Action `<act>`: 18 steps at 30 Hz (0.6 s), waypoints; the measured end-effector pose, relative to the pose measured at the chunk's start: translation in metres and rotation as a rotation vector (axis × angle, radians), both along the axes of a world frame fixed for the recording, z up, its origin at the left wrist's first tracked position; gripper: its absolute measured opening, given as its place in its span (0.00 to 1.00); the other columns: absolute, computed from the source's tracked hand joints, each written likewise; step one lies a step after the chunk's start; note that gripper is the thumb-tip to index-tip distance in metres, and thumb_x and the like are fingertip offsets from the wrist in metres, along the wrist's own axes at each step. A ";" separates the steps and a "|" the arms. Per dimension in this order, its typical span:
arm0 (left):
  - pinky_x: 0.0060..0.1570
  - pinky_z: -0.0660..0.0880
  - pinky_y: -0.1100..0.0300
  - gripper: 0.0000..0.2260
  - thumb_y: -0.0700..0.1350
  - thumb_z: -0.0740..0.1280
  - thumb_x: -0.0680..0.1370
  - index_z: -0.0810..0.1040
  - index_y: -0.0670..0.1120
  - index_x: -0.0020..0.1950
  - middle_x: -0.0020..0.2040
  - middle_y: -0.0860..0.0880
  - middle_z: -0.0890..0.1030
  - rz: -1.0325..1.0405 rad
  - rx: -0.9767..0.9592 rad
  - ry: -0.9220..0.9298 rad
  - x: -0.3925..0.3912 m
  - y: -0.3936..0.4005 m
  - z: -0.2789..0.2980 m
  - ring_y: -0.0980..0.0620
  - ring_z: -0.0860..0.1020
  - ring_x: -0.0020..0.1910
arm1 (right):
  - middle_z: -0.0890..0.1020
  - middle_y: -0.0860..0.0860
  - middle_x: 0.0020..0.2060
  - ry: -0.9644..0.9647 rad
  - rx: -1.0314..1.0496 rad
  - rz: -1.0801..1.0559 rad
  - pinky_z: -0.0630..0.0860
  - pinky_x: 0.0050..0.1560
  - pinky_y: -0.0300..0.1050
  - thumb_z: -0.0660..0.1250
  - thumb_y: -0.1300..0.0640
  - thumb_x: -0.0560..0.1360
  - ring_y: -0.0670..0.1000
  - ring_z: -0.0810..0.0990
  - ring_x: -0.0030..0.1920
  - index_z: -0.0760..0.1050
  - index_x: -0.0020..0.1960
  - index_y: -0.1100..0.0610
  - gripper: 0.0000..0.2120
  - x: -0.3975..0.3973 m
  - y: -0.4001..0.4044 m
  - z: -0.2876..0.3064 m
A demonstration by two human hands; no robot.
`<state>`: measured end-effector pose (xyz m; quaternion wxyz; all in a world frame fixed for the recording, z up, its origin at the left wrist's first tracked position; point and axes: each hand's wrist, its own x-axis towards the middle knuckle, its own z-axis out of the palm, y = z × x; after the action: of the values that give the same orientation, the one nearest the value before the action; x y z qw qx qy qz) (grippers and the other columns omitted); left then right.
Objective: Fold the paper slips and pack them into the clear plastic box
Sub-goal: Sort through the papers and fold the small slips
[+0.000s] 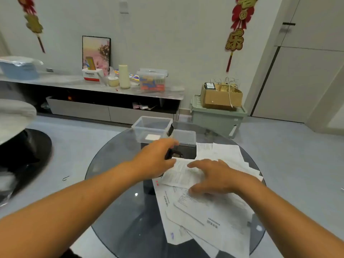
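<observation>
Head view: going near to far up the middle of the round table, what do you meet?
Loose paper slips → right hand pressing a slip → left hand → clear plastic box at the far edge.

A single head-worn camera looks forward and down, close over the round glass table.

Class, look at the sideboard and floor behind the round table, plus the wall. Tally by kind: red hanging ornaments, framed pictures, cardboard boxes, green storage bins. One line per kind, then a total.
Red hanging ornaments: 2
Framed pictures: 1
Cardboard boxes: 1
Green storage bins: 1
Total: 5
</observation>
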<state>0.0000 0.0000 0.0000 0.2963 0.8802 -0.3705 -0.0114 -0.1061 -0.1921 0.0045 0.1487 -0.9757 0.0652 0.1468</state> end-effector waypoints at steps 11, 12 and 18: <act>0.71 0.69 0.52 0.37 0.59 0.73 0.74 0.61 0.60 0.80 0.76 0.57 0.67 -0.129 0.200 0.261 -0.013 0.002 -0.051 0.53 0.66 0.74 | 0.78 0.49 0.66 -0.152 -0.278 0.097 0.54 0.79 0.57 0.62 0.57 0.78 0.54 0.77 0.66 0.66 0.75 0.41 0.26 -0.002 0.009 -0.037; 0.71 0.68 0.53 0.36 0.59 0.74 0.73 0.63 0.59 0.79 0.75 0.58 0.68 -0.128 0.173 0.250 -0.014 0.001 -0.055 0.54 0.66 0.74 | 0.81 0.48 0.62 -0.209 -0.303 0.092 0.53 0.79 0.57 0.61 0.57 0.79 0.53 0.79 0.63 0.71 0.71 0.43 0.22 -0.002 0.007 -0.039; 0.63 0.72 0.51 0.13 0.49 0.77 0.74 0.84 0.57 0.58 0.64 0.56 0.77 -0.034 -0.021 -0.214 -0.027 0.004 -0.056 0.50 0.71 0.65 | 0.81 0.47 0.37 -0.494 -0.498 0.163 0.53 0.79 0.53 0.63 0.61 0.80 0.51 0.80 0.39 0.77 0.45 0.47 0.10 -0.012 0.017 -0.034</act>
<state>-0.0267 0.0044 -0.0560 0.2639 0.8670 -0.4148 0.0815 -0.1185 -0.1751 -0.0295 -0.0945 -0.9901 -0.0171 -0.1025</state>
